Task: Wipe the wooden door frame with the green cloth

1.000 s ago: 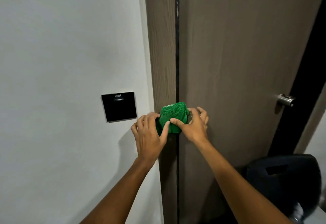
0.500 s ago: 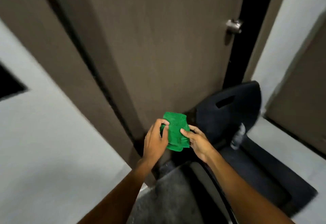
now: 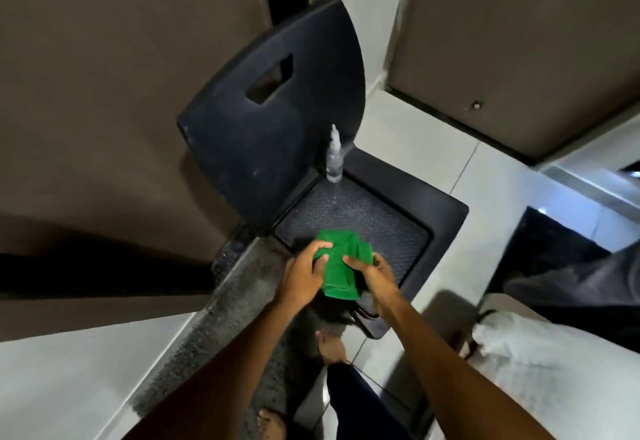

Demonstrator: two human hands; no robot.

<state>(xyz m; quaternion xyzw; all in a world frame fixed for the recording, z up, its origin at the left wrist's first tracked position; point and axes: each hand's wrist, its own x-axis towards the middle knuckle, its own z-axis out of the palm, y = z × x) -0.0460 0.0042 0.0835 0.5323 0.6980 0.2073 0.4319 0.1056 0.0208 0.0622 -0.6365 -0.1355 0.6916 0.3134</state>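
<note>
A folded green cloth (image 3: 341,268) hangs in the air between my two hands, above the seat of a black plastic chair (image 3: 277,110). My left hand (image 3: 303,275) grips its left side with the fingers curled over the top. My right hand (image 3: 375,273) pinches its right side. The brown wooden door (image 3: 121,93) fills the upper left, well away from the cloth. Its frame runs along the lower left, dark and blurred.
A small clear squeeze bottle (image 3: 334,155) stands upright on the chair seat by the backrest. A grey doormat (image 3: 221,328) lies under my bare feet (image 3: 332,349). A second brown door (image 3: 519,41) is at the upper right, a white bag (image 3: 540,353) at the lower right.
The cloth left the door frame and came down with both hands to a spot above the chair seat. My view swung from the door down to the floor.
</note>
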